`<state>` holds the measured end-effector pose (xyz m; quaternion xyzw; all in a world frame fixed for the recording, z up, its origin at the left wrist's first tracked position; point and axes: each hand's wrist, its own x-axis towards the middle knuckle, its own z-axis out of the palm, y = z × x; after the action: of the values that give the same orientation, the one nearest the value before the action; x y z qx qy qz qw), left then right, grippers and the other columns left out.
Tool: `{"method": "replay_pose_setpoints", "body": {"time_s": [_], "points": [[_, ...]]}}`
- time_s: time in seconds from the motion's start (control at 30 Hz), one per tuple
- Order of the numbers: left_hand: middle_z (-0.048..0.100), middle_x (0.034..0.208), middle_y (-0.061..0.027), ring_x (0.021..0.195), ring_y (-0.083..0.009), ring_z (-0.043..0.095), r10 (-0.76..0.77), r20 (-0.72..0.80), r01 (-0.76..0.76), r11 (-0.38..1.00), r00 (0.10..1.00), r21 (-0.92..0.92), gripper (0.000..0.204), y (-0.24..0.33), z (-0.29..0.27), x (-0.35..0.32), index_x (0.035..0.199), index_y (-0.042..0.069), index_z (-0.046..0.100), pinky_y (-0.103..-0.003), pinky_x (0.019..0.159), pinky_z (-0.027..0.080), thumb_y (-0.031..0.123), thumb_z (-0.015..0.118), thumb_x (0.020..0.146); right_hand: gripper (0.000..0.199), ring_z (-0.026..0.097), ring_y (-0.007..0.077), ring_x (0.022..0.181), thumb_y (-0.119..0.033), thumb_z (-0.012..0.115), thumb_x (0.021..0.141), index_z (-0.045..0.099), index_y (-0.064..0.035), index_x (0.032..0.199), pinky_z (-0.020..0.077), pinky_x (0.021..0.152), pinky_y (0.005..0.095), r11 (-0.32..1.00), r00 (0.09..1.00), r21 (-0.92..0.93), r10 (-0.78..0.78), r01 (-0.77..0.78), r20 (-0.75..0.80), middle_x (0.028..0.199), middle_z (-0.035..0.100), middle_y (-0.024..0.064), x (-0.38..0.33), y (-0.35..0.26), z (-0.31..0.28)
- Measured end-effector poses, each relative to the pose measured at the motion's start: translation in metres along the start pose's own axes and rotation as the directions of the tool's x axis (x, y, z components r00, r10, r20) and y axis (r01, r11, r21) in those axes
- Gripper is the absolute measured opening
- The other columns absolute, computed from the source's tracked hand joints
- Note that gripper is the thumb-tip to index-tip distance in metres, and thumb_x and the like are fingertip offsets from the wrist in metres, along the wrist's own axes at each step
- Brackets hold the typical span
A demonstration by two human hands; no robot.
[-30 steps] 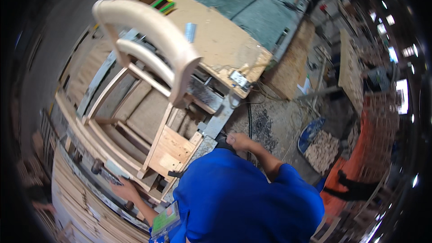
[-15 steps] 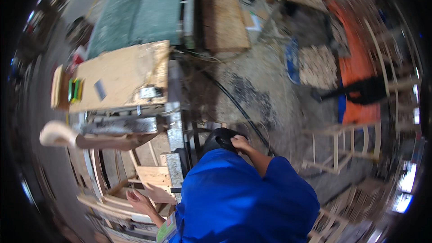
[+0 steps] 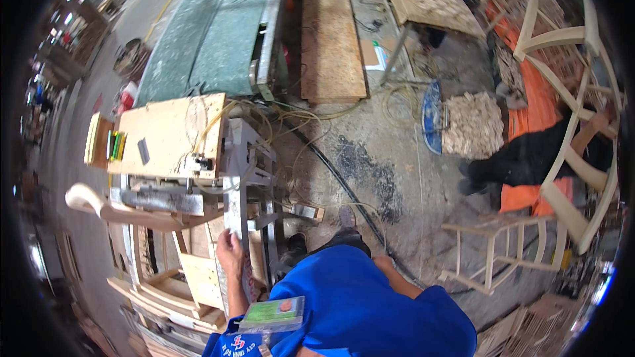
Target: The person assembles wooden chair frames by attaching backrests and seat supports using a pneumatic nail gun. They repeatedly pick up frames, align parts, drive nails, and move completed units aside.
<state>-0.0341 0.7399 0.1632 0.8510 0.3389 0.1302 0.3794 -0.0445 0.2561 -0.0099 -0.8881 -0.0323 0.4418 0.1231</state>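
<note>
In the head view, the left hand [image 3: 229,249] is seen laid on the near end of a grey metal machine frame [image 3: 239,178], its fingers curled over the frame's edge in a grasp. The frame stands against the right edge of a plywood worktop [image 3: 169,133], on which a small dark block [image 3: 143,151] is set near the middle and green and yellow pencils [image 3: 116,145] lie at the left edge. Pale cables [image 3: 264,116] are draped over the worktop's right edge and across the frame. An unfinished wooden chair frame [image 3: 132,215] is held below the worktop's near edge, its curved top rail [image 3: 83,196] jutting to the left.

The right hand is hidden behind the blue shirt [image 3: 357,311]; only the forearm [image 3: 393,276] is seen, so its grip cannot be told. A green badge [image 3: 274,314] hangs on the shirt. On the concrete floor [image 3: 383,178], a black hose [image 3: 344,185] runs past the dark shoes [image 3: 294,246]. Well apart to the right, a bare chair frame [image 3: 493,251] lies on the floor.
</note>
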Motion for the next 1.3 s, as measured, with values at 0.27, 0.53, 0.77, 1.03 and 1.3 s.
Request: {"method": "replay_pose_setpoints", "body": {"time_s": [0.27, 0.53, 0.77, 1.03, 1.3], "points": [[0.072, 0.115, -0.0215, 0.107, -0.0380, 0.070, -0.163, 0.041, 0.162, 0.987, 0.986, 0.025, 0.033, -0.037, 0.022, -0.140, 0.114, 0.004, 0.073, -0.047, 0.092, 0.055, 0.030, 0.064, 0.095, 0.019, 0.069, 0.0356, 0.074, -0.020, 0.057, 0.090, 0.070, -0.0048, 0.088, 0.0544, 0.067, 0.0456, 0.953, 0.960, 0.129, -0.261, 0.274, -0.104, 0.086, 0.071, 0.0150, 0.009, 0.040, -0.082], [0.072, 0.113, -0.0220, 0.112, -0.0428, 0.066, -0.652, -0.080, 0.637, 0.755, 0.754, -0.152, 0.035, -0.082, 0.004, -0.340, 0.115, 0.005, 0.069, -0.055, 0.096, 0.051, 0.034, 0.062, 0.096, 0.017, 0.063, 0.0280, 0.067, -0.020, 0.056, 0.094, 0.064, -0.0089, 0.084, 0.0502, 0.059, 0.0409, 0.970, 0.913, 0.113, -0.243, 0.218, 0.329, 0.077, 0.062, 0.0089, 0.045, -0.112, -0.120], [0.072, 0.114, -0.0206, 0.113, -0.0424, 0.066, -0.978, -0.189, 0.848, 0.177, 0.093, -0.499, 0.035, -0.050, 0.111, -0.470, 0.113, 0.008, 0.071, -0.055, 0.097, 0.051, 0.036, 0.059, 0.096, 0.020, 0.059, 0.0214, 0.061, -0.020, 0.055, 0.098, 0.058, -0.0125, 0.081, 0.0465, 0.052, 0.0368, 0.931, 0.789, 0.014, -0.318, 0.366, 0.526, 0.069, 0.054, 0.0035, 0.098, -0.252, -0.142], [0.073, 0.110, -0.0248, 0.107, -0.0453, 0.068, -0.999, 0.022, 0.734, 0.011, 0.035, -0.679, 0.037, 0.057, 0.266, -0.511, 0.100, 0.002, 0.075, -0.056, 0.091, 0.054, 0.035, 0.061, 0.090, 0.008, 0.053, 0.0141, 0.058, -0.019, 0.059, 0.103, 0.057, -0.0126, 0.108, 0.0444, 0.049, 0.0299, 0.861, 0.722, 0.075, -0.466, 0.503, 0.511, 0.075, 0.054, -0.0004, 0.060, -0.339, -0.090], [0.072, 0.116, -0.0245, 0.112, -0.0446, 0.067, -0.981, 0.195, 0.582, -0.146, 0.022, -0.800, 0.038, 0.088, 0.325, -0.488, 0.110, 0.003, 0.074, -0.055, 0.095, 0.053, 0.033, 0.062, 0.090, 0.014, 0.061, 0.0170, 0.063, -0.019, 0.060, 0.104, 0.063, -0.0071, 0.097, 0.0539, 0.054, 0.0333, 0.201, 0.108, 0.020, -0.606, 0.979, 0.788, 0.084, 0.064, 0.0049, 0.112, -0.238, -0.090]]}}
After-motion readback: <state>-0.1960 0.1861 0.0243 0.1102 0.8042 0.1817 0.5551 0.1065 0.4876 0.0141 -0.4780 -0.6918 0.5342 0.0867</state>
